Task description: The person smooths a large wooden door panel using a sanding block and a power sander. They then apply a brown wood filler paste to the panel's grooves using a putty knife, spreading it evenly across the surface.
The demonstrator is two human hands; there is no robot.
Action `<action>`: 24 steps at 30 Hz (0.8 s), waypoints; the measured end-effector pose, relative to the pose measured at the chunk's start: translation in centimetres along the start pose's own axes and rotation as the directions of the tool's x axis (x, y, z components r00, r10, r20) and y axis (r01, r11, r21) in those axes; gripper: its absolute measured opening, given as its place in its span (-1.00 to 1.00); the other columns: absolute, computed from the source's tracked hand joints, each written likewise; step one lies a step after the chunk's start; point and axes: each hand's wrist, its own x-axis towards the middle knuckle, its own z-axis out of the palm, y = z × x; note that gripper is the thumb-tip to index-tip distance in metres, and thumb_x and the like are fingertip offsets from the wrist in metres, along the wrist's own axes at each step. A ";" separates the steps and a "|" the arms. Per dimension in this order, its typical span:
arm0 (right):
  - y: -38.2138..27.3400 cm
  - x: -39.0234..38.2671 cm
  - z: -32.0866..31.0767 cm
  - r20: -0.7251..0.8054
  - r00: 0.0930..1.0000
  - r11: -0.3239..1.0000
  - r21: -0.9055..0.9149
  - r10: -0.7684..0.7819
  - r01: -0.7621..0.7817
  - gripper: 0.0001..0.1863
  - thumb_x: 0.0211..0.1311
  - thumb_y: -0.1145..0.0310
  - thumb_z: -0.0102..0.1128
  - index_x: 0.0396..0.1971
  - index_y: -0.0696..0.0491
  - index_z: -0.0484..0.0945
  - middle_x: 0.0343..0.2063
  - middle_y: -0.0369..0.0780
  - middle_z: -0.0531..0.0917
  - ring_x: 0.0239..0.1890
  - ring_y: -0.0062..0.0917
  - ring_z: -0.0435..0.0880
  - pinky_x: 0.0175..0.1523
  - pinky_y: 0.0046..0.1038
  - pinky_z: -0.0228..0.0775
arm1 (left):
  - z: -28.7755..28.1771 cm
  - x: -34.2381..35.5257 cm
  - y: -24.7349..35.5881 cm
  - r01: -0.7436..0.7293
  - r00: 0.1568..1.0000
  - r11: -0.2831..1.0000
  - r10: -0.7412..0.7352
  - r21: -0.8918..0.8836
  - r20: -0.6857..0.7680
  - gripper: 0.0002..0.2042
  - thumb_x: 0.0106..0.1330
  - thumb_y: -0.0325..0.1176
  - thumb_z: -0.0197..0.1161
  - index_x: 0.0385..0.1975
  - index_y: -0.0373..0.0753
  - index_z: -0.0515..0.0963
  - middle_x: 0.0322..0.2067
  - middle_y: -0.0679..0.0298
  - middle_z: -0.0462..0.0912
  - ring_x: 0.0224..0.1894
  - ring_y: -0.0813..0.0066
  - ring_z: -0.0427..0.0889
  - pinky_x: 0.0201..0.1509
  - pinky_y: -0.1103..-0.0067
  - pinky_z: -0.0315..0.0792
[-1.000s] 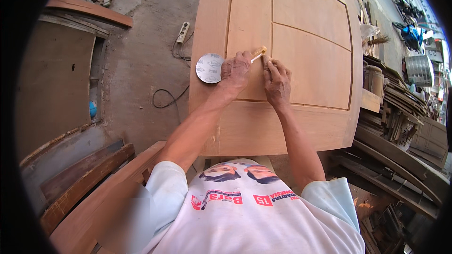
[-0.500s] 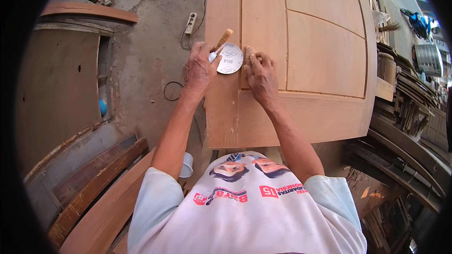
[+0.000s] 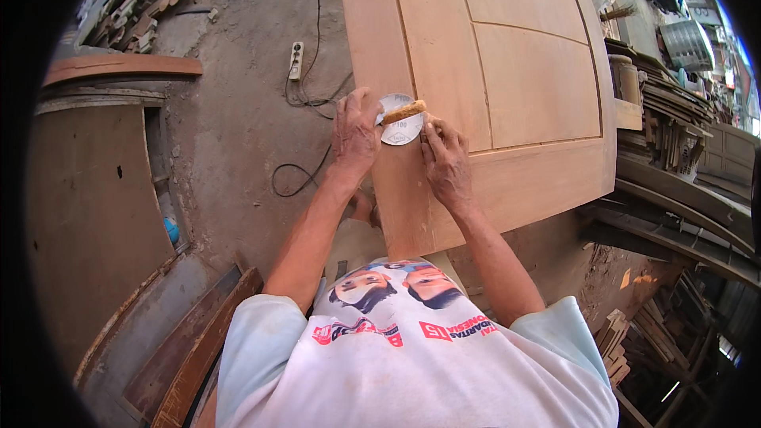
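My left hand is closed around a stick-like tool with a tan end, lying almost level across a white round sanding disc. The disc is at the near left part of a pale wooden panelled door; whether my fingers also grip it is unclear. My right hand has its fingers curled on the door just right of the disc, by a groove; whatever is under the fingertips is mostly hidden.
A power strip with dark cables lies on the concrete floor to the left. A brown sheet panel and curved boards are at the left. Stacked timber and a metal drum stand at the right.
My left hand has moved leftward along the door, and its tool has swung from tilted upright to nearly level. My right hand has shifted toward the door's left part, closer to the disc.
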 end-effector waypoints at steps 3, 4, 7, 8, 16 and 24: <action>0.4 2.7 0.0 -0.036 0.999 1.000 0.001 0.025 -0.025 -0.62 0.41 0.43 0.23 0.19 0.14 0.58 0.17 -0.10 0.56 0.15 -0.13 0.53 0.25 -0.17 0.42 | -0.2 0.0 0.4 0.003 1.000 1.000 -0.003 0.009 0.000 -0.66 0.09 -0.48 0.55 -0.13 -0.27 0.62 0.09 0.13 0.54 0.11 0.08 0.59 0.15 0.27 0.52; 0.6 4.7 0.2 -0.074 0.997 0.999 -0.012 0.033 -0.034 -0.62 0.41 0.43 0.22 0.18 0.13 0.58 0.17 -0.10 0.56 0.15 -0.13 0.53 0.25 -0.17 0.43 | -0.4 0.2 0.5 0.044 0.998 0.999 -0.044 -0.016 0.038 -0.66 0.11 -0.48 0.54 -0.13 -0.29 0.62 0.08 0.12 0.54 0.10 0.07 0.59 0.15 0.27 0.52; 0.7 6.2 0.3 -0.102 0.994 0.999 0.003 0.042 -0.042 -0.62 0.40 0.42 0.20 0.18 0.11 0.59 0.18 -0.10 0.56 0.17 -0.10 0.51 0.25 -0.17 0.44 | -1.1 0.7 0.3 0.192 0.979 0.974 -0.182 -0.120 0.087 -0.68 0.15 -0.48 0.53 -0.11 -0.30 0.60 0.00 0.10 0.54 0.04 0.05 0.60 0.10 0.26 0.51; -0.1 5.0 0.2 -0.078 0.996 0.999 0.018 0.031 -0.030 -0.62 0.39 0.43 0.21 0.18 0.11 0.59 0.18 -0.10 0.56 0.17 -0.10 0.51 0.25 -0.17 0.44 | -1.3 0.2 0.1 0.254 0.966 0.953 -0.241 -0.162 0.099 -0.68 0.16 -0.48 0.52 -0.11 -0.30 0.60 -0.03 0.09 0.55 0.01 0.05 0.60 0.07 0.25 0.51; -1.0 1.0 1.4 -0.099 0.991 0.993 -0.075 0.086 -0.094 -0.57 0.36 0.49 0.22 0.22 0.13 0.58 0.24 -0.11 0.53 0.22 -0.13 0.50 0.27 -0.18 0.45 | -1.8 -0.9 -1.2 0.101 0.976 0.977 -0.061 -0.186 0.207 -0.70 0.13 -0.55 0.45 -0.15 -0.23 0.55 -0.06 0.13 0.55 -0.09 0.05 0.64 -0.08 0.23 0.58; -1.4 4.9 2.4 -0.146 0.977 0.979 -0.111 0.154 -0.171 -0.48 0.22 0.59 0.23 0.22 0.11 0.58 0.25 -0.10 0.57 0.27 -0.15 0.52 0.36 -0.20 0.36 | -1.5 3.9 -2.1 -0.215 0.940 0.971 0.235 -0.104 0.248 -0.66 0.07 -0.55 0.47 -0.13 -0.18 0.60 0.27 0.12 0.49 0.31 0.00 0.48 0.26 0.25 0.56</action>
